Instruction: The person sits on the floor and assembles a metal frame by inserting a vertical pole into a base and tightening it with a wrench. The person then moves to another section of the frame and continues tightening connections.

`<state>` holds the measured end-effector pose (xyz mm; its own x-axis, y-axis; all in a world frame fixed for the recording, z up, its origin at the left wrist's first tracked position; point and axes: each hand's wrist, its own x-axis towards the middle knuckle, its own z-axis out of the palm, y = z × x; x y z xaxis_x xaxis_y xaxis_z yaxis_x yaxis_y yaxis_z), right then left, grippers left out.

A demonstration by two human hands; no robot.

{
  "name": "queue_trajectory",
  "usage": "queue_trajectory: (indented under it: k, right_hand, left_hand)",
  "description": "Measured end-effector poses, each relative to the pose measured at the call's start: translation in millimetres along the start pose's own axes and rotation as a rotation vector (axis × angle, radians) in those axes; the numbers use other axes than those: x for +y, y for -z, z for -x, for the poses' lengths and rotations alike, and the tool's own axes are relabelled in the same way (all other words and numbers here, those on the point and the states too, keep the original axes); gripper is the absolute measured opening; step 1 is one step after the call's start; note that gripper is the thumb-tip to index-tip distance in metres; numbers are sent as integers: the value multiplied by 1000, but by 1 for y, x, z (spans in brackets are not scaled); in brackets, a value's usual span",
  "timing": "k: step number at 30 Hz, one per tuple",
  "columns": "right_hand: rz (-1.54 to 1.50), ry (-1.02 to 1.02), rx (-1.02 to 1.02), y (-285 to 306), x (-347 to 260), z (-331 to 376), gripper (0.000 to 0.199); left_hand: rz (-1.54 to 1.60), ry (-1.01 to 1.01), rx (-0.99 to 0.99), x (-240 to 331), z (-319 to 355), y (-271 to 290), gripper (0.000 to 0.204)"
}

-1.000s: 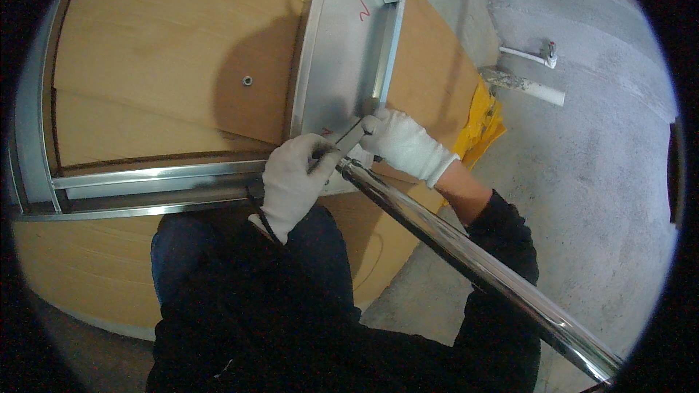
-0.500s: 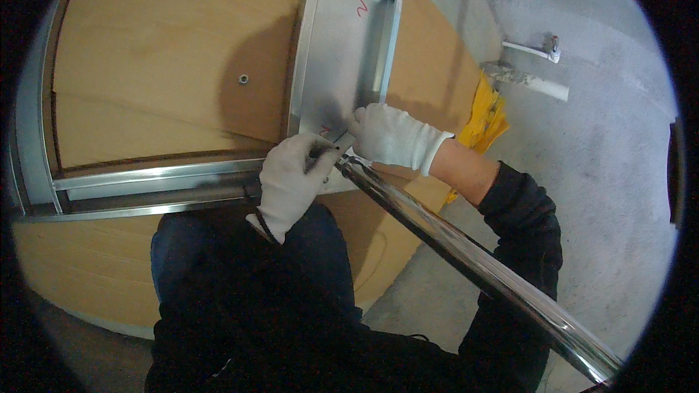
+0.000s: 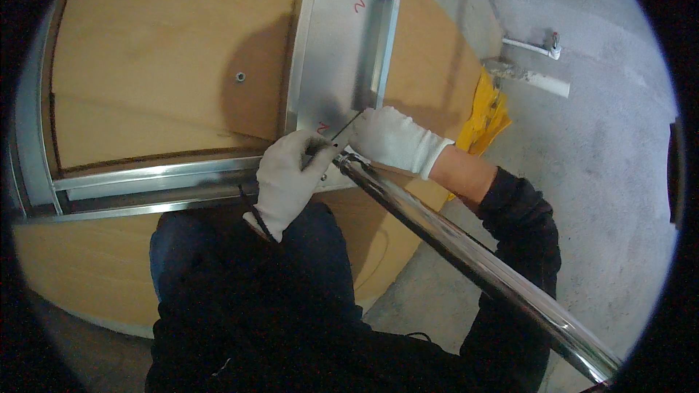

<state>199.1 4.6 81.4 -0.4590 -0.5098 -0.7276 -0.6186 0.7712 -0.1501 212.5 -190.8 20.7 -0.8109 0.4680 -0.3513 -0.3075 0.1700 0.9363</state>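
My left hand (image 3: 290,178), in a white glove, is shut on a thin dark pen-like tool (image 3: 342,131) whose tip rests on the upright metal channel (image 3: 331,51). My right hand (image 3: 393,138), also gloved, lies on the channel's lower right edge with its fingertips beside the tool's tip. A shiny steel tube (image 3: 466,255) runs from just below both hands down to the lower right, passing under my right forearm. The channel lies on a curved wooden board (image 3: 145,65).
A horizontal metal rail (image 3: 160,178) crosses the board to the left of my hands. A yellow object (image 3: 489,113) lies at the board's right edge. A white pipe piece (image 3: 540,81) rests on the grey concrete floor (image 3: 604,175). My dark-clothed knees fill the lower middle.
My right hand has slid a little left toward the channel. My left hand stays at the tube's end, and the tool's tip now sits on the channel.
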Motion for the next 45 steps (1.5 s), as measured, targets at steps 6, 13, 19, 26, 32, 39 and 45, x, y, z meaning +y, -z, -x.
queue_trajectory:
  k: [6, 13, 19, 26, 32, 39, 45]
  right_hand:
    - [-139, -236, 89, -23, -3, 9, 12]
    - [-585, -740, 382, -53, -29, 9, 19]
    - [-1537, -1076, 612, -61, -38, 5, 18]
    - [-1931, -1171, 719, -66, -42, 7, 20]
    - [-2104, -852, 926, -101, -52, 9, 22]
    - [-1387, -861, 547, -83, -41, 29, 25]
    - [-1486, -808, 747, -110, -49, 21, 28]
  left_hand:
    - [0, 42, -22, 3, 2, 3, 19]
    - [61, 101, -92, 8, 2, 9, 21]
    - [61, 29, -51, 2, 1, 4, 23]
    - [83, 89, -80, 9, 2, -1, 22]
    - [-46, -17, -79, 7, 4, -2, 20]
    - [-220, -96, -84, 5, 3, 2, 23]
    - [-179, -134, -38, 1, 3, 0, 19]
